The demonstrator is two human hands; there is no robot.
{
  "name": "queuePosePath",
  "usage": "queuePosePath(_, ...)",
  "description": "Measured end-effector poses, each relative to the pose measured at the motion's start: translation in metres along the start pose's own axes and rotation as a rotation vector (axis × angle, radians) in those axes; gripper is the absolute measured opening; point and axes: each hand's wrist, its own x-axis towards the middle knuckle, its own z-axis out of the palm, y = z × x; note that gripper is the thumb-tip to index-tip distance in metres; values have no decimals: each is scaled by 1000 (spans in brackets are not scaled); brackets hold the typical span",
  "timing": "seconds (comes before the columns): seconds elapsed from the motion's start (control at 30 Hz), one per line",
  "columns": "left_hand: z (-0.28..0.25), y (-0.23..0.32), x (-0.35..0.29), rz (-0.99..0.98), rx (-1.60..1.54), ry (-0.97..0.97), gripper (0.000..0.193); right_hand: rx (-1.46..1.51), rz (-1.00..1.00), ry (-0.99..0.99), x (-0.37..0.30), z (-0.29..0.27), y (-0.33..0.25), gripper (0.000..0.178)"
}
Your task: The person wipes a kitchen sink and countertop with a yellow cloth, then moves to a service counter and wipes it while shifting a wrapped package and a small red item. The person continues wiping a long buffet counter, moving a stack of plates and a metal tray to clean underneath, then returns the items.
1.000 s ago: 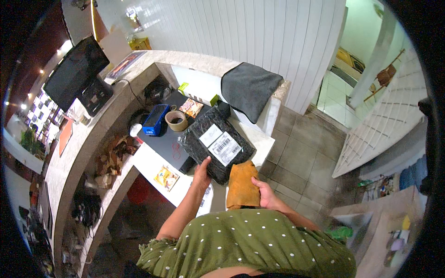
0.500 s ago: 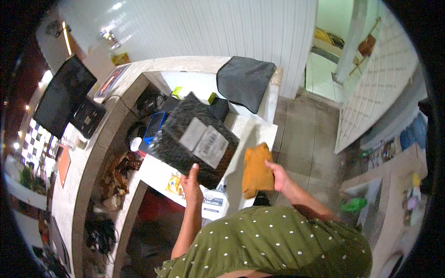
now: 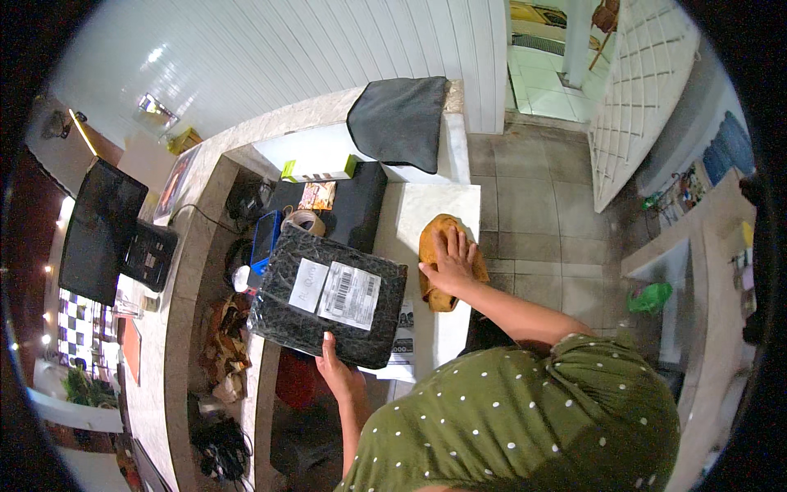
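Observation:
My left hand (image 3: 338,375) grips the near edge of a flat black plastic-wrapped parcel (image 3: 385,283), its thumb on top and its fingers hidden underneath. White paper labels, one with a barcode, are stuck on the parcel's upper face. To the right, a folded orange cloth (image 3: 438,302) lies on the white counter (image 3: 398,205). My right hand (image 3: 451,264) rests on top of that cloth, palm down, with its fingers spread. Part of a printed paper sheet (image 3: 402,365) shows between parcel and counter edge.
Behind the parcel are a roll of brown tape (image 3: 305,220), a black box (image 3: 367,197) and a green-and-white carton (image 3: 324,169). A dark cloth (image 3: 402,123) drapes over the raised ledge. A monitor (image 3: 102,230) stands at left; an open white door (image 3: 639,98) is at far right.
My right hand has gone from holding the orange cloth up by its side to lying flat on it on the counter. The parcel is tilted less, and the view has shifted.

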Motion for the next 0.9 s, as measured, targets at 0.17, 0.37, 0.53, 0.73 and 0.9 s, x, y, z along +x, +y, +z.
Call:
queuePosePath(0.17, 4, 1, -10, -47, 15, 58, 45, -178, 20, 105, 32, 14, 11, 81)
queuePosePath(0.37, 7, 8, -12, -25, 95, 108, 44, -237, 28, 128, 84, 5, 11, 78)
queuePosePath(0.53, 19, 16, -14, -59, 195, 247, 44, -236, -71, 82, 127, 5, -2, 79)
queuePosePath(0.73, 29, 15, -19, -43, 95, 263, 44, -233, -225, -72, 174, 3, -22, 74)
queuePosePath(0.9, 37, 12, -24, -10, 238, 253, 41, -185, -430, -100, 197, 5, -27, 49)
